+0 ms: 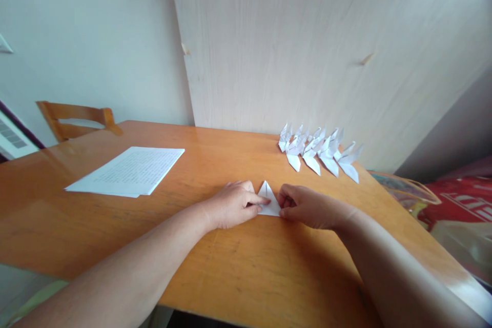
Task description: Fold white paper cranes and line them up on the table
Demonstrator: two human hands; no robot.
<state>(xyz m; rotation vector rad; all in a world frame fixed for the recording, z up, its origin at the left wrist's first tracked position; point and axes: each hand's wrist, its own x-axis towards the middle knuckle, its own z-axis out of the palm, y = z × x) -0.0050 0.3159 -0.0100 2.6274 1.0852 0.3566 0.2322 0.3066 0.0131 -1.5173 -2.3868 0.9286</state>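
A small white piece of folded paper (271, 208), triangular with its point away from me, lies on the wooden table between my hands. A short crease runs down from its tip. My left hand (235, 206) holds it down from the left, index finger stretched across its face and thumb at the lower left edge; the other fingers are curled. On the other side, my right hand (307, 207) has its fingers curled in, with thumb and forefinger pinched at the lower right corner. Its fingertips partly hide that corner.
Several folded paper cranes (329, 155) stand in rows at the back right of the table (215, 271). A stack of written paper sheets (128, 170) lies on the left. Beyond are a wooden chair (79, 113), a pale board (307, 46) and red bags (461, 200).
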